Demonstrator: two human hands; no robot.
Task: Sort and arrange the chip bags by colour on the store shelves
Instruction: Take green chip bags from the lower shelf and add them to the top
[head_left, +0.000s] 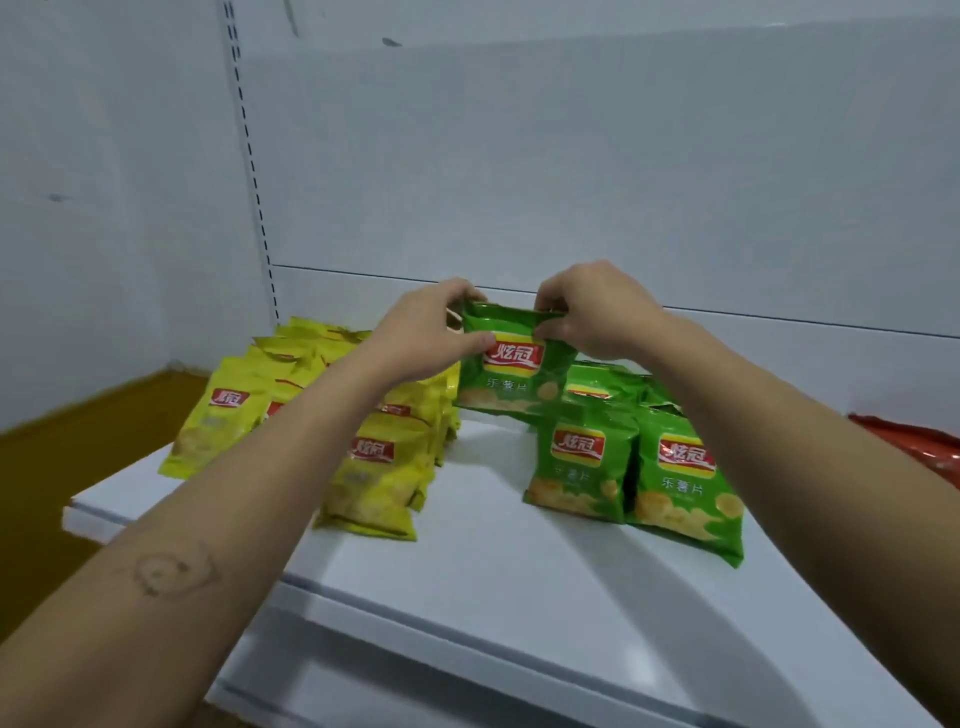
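A green chip bag (511, 371) stands upright near the back of the white shelf (498, 561). My left hand (423, 332) pinches its top left corner and my right hand (592, 312) pinches its top right edge. Several more green bags (636, 467) stand in rows in front of it and to its right. Several yellow chip bags (371, 478) stand in rows on the left part of the shelf, partly hidden by my left forearm.
A red bag (930, 441) shows at the right edge of the shelf. The white back panel (571, 156) rises behind the bags, with a slotted upright (254, 171) at left. Brown floor (78, 415) lies left of the shelf.
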